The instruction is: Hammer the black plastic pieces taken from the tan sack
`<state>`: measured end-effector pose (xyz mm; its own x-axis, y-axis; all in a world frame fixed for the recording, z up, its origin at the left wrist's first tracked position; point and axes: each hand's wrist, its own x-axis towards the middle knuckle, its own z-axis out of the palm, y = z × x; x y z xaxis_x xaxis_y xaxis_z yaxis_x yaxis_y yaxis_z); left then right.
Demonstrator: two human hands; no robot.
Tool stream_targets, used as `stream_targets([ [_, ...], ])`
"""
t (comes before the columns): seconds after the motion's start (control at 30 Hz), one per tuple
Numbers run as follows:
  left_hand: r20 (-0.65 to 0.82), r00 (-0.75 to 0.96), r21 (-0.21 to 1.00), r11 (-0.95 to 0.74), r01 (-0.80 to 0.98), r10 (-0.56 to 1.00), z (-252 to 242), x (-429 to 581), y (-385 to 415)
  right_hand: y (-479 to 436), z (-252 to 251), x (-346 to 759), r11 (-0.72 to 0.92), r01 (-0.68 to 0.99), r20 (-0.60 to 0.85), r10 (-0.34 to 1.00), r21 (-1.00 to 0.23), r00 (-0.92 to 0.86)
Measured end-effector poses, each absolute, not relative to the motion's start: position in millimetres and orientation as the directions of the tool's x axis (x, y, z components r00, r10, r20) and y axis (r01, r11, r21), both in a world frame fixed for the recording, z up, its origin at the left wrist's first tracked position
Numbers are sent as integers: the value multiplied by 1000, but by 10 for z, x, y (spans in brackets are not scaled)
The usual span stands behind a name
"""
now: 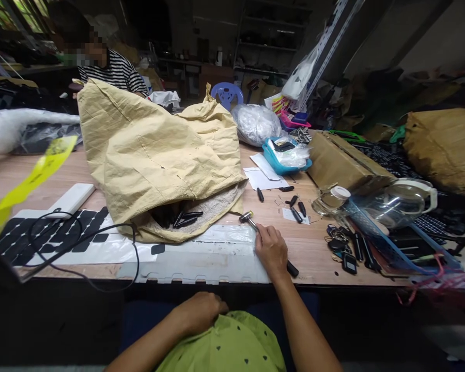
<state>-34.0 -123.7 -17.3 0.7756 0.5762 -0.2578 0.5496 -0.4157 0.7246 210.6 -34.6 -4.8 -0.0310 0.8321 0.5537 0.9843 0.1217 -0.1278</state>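
My right hand [272, 252] rests on the wooden table [318, 248] and grips a small hammer [248, 219] with a metal head and a black handle that sticks out behind the hand. My left hand [200, 311] lies closed in my lap on green cloth, below the table edge, holding nothing that I can see. A big tan paper sack [155, 155] lies open toward me, left of the hammer, with several black stick-like parts [186, 219] spilling from its mouth.
Loose black parts [296, 207] and white papers [264, 179] lie right of the sack. A blue tray [282, 155], a cardboard box [344, 163], a clear jug [395, 202], a solar panel with cable [54, 233] and a white strip [201, 258] surround it. A person in stripes [116, 70] sits behind.
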Motion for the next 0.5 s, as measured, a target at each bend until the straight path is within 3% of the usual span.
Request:
stream_targets([
  [0.07,-165,842,787,-445,427,514,181,-415,-1107,-344,-46,2102,114,987,561,827,-115,-31],
  [0.13,-55,792,828,-416,376,608,468,-527,-856,-342,-40,2094,108,989,572,819,-97,-33],
  [0.27,131,297,609,-313,729,946,676,-786,-155,-331,-32,2080,113,990,577,815,-79,-47],
  [0.37,105,113,423,-147,894,988,593,-919,275,-318,-35,2072,108,991,576,816,-77,-44],
  [0.5,-18,116,405,-99,909,993,492,-980,526,-305,-44,2066,102,991,574,818,-89,-33],
])
